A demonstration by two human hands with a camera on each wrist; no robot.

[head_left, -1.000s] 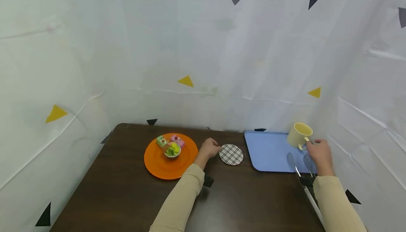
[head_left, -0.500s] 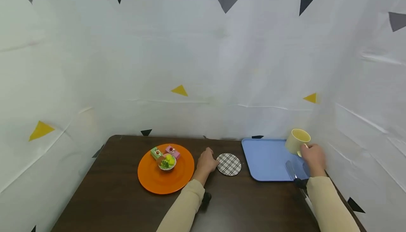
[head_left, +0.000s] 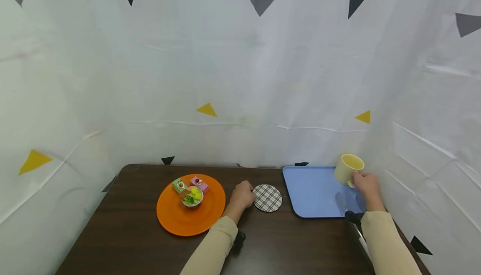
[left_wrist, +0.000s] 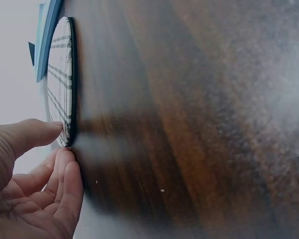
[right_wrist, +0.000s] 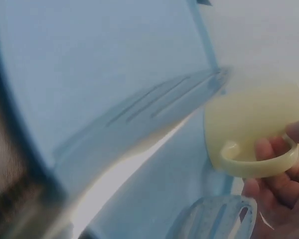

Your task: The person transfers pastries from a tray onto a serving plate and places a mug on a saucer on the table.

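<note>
My left hand is at the left edge of a round plaid coaster. In the left wrist view the thumb presses on the coaster's top near the rim, while the fingers meet its edge, pinching it. The coaster lies flat on the dark table. At the right, my right hand grips the handle of a pale yellow mug. Its fingers curl through that handle in the right wrist view. The mug stands upright at the back right of a light blue tray.
An orange plate on the left bears a small bowl of toy food, a green block and a pink block. Slotted metal utensils lie across the tray's right part, near my right wrist. White curtains surround the table.
My view has tilted up and turned slightly right. My left hand has come down at the coaster's left edge and its fingers have closed on it. My right hand stays at the mug's handle.
</note>
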